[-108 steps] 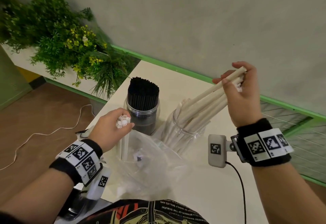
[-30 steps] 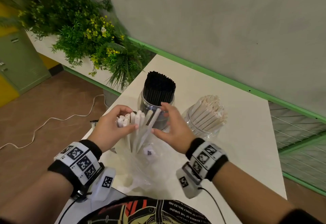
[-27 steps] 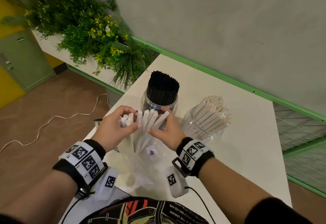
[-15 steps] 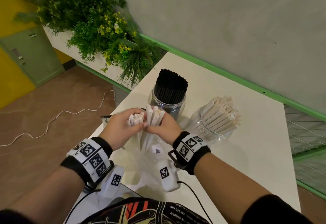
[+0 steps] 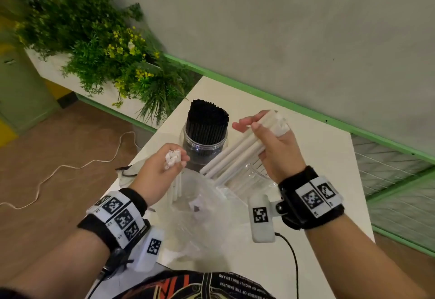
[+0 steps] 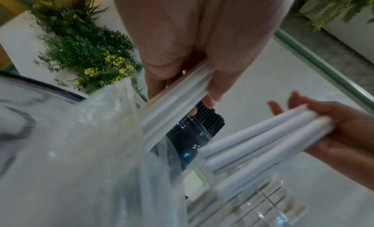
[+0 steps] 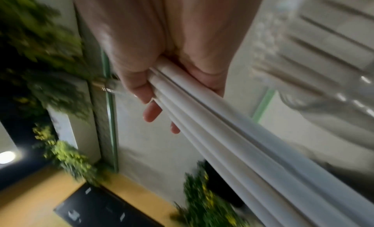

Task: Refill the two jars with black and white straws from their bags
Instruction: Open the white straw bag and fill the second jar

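Head view: your right hand (image 5: 273, 148) clamps a slanted white bundle (image 5: 235, 157), your left hand (image 5: 162, 171) pinches the bagged straws (image 5: 173, 156). Tips could miss the clear jar (image 5: 259, 176) and scatter.

A café-like or shop interior — a white table (image 5: 317, 157) against a grey wall (image 5: 282, 28) with green trim, a white planter box (image 5: 70, 82) of greenery (image 5: 94, 39), brown floor (image 5: 58, 145).

Head looks down; wrists close; all share straws (image 5: 233, 157).
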### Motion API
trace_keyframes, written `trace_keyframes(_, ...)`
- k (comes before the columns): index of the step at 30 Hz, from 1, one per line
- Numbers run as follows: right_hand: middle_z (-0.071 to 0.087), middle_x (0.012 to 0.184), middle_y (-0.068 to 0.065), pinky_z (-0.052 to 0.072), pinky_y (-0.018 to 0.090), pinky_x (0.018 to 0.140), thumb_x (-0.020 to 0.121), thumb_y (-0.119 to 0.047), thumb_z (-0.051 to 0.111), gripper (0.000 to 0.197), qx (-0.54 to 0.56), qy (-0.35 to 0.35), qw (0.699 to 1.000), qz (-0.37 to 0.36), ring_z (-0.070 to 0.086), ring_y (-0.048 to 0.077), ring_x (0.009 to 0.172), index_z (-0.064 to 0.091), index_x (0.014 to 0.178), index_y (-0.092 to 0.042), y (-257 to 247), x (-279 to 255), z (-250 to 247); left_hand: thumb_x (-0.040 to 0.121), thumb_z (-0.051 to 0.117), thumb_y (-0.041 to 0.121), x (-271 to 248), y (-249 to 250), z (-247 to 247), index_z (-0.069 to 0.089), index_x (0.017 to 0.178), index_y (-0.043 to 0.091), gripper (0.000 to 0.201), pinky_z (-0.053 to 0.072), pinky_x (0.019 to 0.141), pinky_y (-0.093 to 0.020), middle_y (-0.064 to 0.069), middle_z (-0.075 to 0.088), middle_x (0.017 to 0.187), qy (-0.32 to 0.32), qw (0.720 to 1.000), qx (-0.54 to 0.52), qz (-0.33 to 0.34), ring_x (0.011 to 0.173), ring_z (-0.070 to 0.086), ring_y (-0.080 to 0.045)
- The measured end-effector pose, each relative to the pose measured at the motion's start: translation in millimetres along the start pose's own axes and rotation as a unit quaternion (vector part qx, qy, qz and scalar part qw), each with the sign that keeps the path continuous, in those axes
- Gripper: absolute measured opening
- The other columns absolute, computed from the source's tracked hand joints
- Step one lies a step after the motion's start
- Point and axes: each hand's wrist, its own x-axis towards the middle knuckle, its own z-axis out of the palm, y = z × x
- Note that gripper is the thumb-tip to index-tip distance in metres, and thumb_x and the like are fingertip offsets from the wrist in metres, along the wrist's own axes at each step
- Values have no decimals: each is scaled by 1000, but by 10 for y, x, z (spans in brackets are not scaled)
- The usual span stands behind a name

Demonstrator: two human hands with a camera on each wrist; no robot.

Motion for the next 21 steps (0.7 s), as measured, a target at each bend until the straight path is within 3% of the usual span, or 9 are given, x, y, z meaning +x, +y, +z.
trace_keyframes(1, 69, 98, 11, 42, 60, 101, 94, -1, 51, 16, 11, 13, 1000, -14, 63, 41, 108, 58, 92, -15, -133, -6, -98, 92, 58, 5, 17, 15, 29, 56, 98, 19, 16, 48, 88, -22, 6, 71, 95, -5, 1000, -10, 3, 98, 65, -13)
trace_keyframes(5, 67, 100, 4, 46, 56, 98, 96, 2, 46, 20, 10, 52, 996, -68, 61, 37, 113, 53, 94, -17, -527, -17, -439, 93, 55, 3, 61, 61, 127, 53, 98, 23, 21, 45, 81, -12, 5, 69, 97, -18, 1000, -17, 7, 97, 63, -10)
trace_keyframes(10, 67, 96, 4, 47, 52, 90, 94, 5, 46, 28, -21, 72, 994, -76, 61, 35, 109, 56, 94, -21, -556, 3, -665, 93, 54, 4, 63, 40, 176, 52, 100, 22, 19, 43, 83, -20, 0, 68, 100, -28, 999, -17, -11, 99, 62, -15)
trace_keyframes(15, 68, 95, 9, 41, 64, 99, 93, 5, 49, 24, -57, 45, 996, -54, 58, 40, 111, 58, 97, -17, -473, -12, -753, 94, 54, 5, 68, 14, 126, 52, 102, 20, 17, 42, 84, -22, 3, 69, 99, -23, 999, -12, -22, 98, 63, -12)
trace_keyframes(21, 68, 91, 6, 42, 65, 98, 91, -5, 56, 18, -72, 92, 991, -67, 59, 43, 106, 60, 96, -22, -435, 2, -776, 94, 53, 5, 59, 25, 94, 51, 105, 12, 13, 43, 79, -10, 3, 68, 98, -13, 1000, -12, -25, 97, 63, -11)
